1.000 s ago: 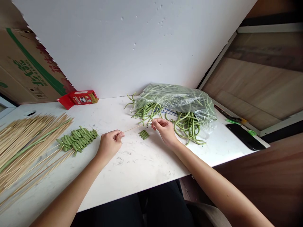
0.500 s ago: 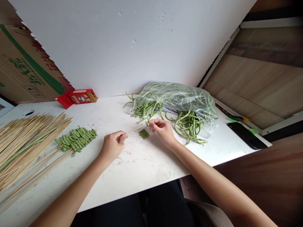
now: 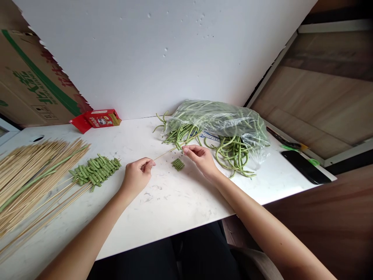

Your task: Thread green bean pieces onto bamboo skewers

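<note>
Over a white tabletop [image 3: 163,217], the left hand [image 3: 137,175] pinches a thin skewer [image 3: 163,154], presumably to steady it, while the right hand [image 3: 202,159] pinches what seems a bean piece [image 3: 182,148] close by.

1. A white bench [image 3: 175,210], marked with faint grey smudges, stretches across the view.
2. On its left lie a spread of thin wooden sticks [image 3: 35,167] and, just beside them, threaded green bean pieces [image 3: 97,170] in rows.
3. Behind these sits a red packet [image 3: 103,118].
4. Near the middle is a small cluster of cut beans [image 3: 178,164].
5. Farther back, long green beans [image 3: 239,153] spill from a clear plastic bag [image 3: 221,118].
6. A black phone [image 3: 304,167] rests at the right end.
</note>
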Tool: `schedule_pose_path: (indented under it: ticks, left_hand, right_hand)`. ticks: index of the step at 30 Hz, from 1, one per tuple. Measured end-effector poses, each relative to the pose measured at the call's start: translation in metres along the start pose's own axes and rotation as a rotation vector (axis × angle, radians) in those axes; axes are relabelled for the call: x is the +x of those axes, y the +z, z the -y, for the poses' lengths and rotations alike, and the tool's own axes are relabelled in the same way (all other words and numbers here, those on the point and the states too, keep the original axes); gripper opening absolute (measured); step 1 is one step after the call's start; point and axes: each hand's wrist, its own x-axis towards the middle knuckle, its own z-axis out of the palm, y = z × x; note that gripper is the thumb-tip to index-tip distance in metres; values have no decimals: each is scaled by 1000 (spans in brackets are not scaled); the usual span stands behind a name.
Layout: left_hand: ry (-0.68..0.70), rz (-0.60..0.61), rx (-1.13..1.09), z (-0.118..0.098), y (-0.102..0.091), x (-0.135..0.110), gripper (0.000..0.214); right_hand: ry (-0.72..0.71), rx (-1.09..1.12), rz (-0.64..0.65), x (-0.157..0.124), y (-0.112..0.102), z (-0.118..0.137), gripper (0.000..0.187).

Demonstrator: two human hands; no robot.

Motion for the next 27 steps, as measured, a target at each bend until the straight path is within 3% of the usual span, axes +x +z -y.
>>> schedule_pose_path:
  ticks: [3,6,10,20,27]
  left_hand:
    - [-11,-23,2,3,-3,2,29]
    - [-14,-29,-3,4,-5,4,29]
    - [-11,-27,-20,5,-6,5,29]
    - [-13,-19,-50,4,-9,7,30]
    - [-24,-13,-32,6,-10,8,32]
  right_hand:
    - [-45,-203,67,0,-5,1,47]
    - [-156,-410,224,0,-10,1,41]
    - [-207,-509,359,0,-15,0,40]
    - [-273,-525,376,0,-12,-10,10]
    - [-335,-580,386,-1,-11,-4,19]
